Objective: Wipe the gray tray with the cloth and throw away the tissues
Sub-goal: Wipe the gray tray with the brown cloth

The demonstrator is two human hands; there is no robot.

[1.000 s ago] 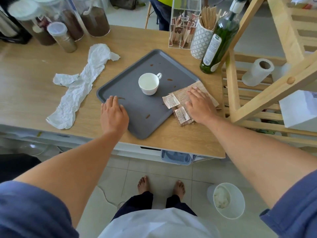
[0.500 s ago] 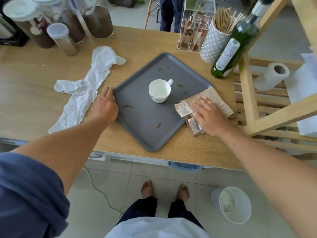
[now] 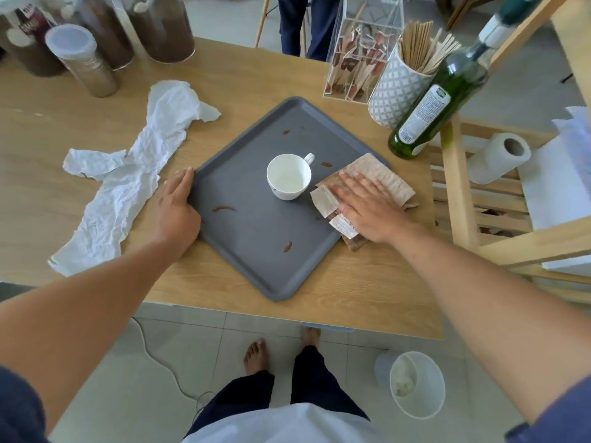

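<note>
The gray tray (image 3: pixel 256 251) lies corner-on across the wooden table, with several brown stains on it. A white cup (image 3: pixel 288 177) stands near its middle. My right hand (image 3: pixel 367 203) presses flat on the brown cloth (image 3: pixel 380 172), which overlaps the tray's right rim just right of the cup. My left hand (image 3: pixel 177 209) holds the tray's left rim, fingers pointing away from me. A long crumpled white tissue (image 3: pixel 128 177) lies on the table left of the tray, apart from my left hand.
Coffee jars (image 3: pixel 160 27) stand at the back left. A sachet holder (image 3: pixel 358 59), a stick cup (image 3: pixel 399 87) and a green bottle (image 3: pixel 431 103) crowd the back right. A wooden rack with a paper roll (image 3: pixel 499 158) is on the right. A white bin (image 3: pixel 417 383) sits on the floor.
My left hand moved from the tray's surface out to its left rim. My right hand slid the cloth further onto the tray, toward the cup.
</note>
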